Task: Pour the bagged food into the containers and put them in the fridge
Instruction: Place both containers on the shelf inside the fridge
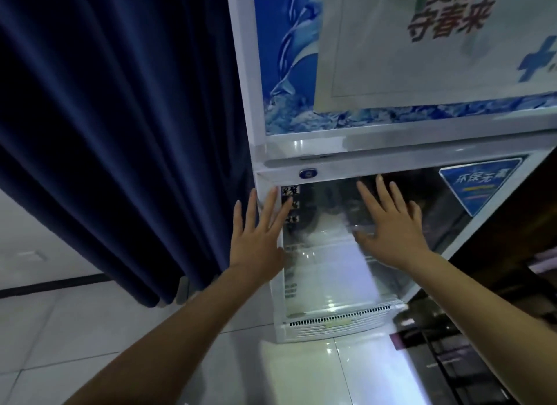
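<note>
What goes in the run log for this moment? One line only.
stage: at fridge | left hand: open, flat at glass door left edge | right hand: open, flat on glass | containers: not in hand

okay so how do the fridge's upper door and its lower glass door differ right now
The upper door is opaque, covered by a blue dolphin graphic and a pale poster with Chinese characters; the lower glass door is see-through, showing white shelves. The upper door is untouched; the left hand and right hand lie spread on or near the lower door. Both have white frames and appear closed.
</note>
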The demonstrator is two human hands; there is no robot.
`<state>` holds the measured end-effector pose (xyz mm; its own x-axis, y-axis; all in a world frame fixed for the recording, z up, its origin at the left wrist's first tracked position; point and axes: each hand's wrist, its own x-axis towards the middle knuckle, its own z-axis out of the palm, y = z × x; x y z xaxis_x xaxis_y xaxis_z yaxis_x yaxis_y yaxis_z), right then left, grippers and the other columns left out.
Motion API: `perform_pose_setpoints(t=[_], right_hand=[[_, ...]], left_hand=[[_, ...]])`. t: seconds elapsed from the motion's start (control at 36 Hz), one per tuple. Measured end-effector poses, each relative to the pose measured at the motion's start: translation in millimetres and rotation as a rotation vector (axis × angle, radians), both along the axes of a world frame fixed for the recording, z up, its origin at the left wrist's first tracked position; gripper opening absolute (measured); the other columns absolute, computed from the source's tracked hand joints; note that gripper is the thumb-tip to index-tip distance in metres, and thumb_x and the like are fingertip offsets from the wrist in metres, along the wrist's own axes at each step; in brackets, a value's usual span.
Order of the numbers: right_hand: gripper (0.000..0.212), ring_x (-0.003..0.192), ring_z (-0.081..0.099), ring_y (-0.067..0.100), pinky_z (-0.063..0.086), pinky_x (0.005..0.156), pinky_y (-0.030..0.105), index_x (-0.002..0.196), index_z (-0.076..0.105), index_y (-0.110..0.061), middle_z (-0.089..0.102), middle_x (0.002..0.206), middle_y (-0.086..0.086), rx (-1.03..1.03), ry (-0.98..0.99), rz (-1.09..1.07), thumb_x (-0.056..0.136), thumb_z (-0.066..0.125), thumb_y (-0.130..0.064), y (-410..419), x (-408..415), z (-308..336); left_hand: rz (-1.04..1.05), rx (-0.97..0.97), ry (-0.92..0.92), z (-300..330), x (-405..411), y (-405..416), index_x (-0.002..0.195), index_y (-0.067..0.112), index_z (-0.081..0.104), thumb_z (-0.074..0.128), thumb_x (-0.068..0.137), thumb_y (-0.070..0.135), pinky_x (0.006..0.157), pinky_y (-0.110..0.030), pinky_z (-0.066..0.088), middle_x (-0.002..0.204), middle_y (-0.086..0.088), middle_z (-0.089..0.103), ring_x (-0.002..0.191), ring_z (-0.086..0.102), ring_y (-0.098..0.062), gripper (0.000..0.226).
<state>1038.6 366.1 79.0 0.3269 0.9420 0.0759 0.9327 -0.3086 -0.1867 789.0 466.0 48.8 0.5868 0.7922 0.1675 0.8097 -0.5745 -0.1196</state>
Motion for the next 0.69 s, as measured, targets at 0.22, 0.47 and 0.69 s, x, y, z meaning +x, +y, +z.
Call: perform_pose_setpoints(t=[0.22, 0.47, 0.69], right_hand=[[0.093, 0.15, -0.022, 0.023, 0.001, 0.119, 0.059, 0.153, -0.016, -0.044, -0.028, 0.162, -0.009, -0.002, -0.019, 0.006, 0.091, 0.052, -0.059, 0, 9, -3], [0.087, 0.151, -0.02, 0.018, 0.003, 0.12, 0.058, 0.153, -0.006, -0.049, -0.014, 0.166, -0.011, 0.024, 0.148, 0.139, 0.091, 0.054, -0.056, -7, -7, -10], [0.068, 0.153, -0.001, 0.015, 0.011, 0.119, 0.05, 0.152, 0.024, -0.044, 0.012, 0.166, -0.011, -0.108, 0.328, 0.301, 0.092, 0.053, -0.056, -25, -57, -39]], left_hand=[[-0.02, -0.02, -0.063, -7, 7, 2, 0.154, 0.039, -0.02, 0.054, 0.088, 0.059, 0.12, -0.057, -0.011, 0.154, -0.003, -0.045, 0.147, -0.026, -0.042, 0.102], [-0.006, -0.095, -0.374, 4, 3, -30, 0.158, 0.039, -0.002, 0.061, 0.087, 0.042, 0.123, -0.05, -0.007, 0.167, 0.004, -0.013, 0.152, -0.018, -0.031, 0.095], [0.555, -0.364, -0.694, -24, -26, -122, 0.152, 0.046, -0.005, 0.063, 0.09, 0.046, 0.123, -0.05, -0.001, 0.166, 0.009, -0.007, 0.153, -0.01, -0.026, 0.092]])
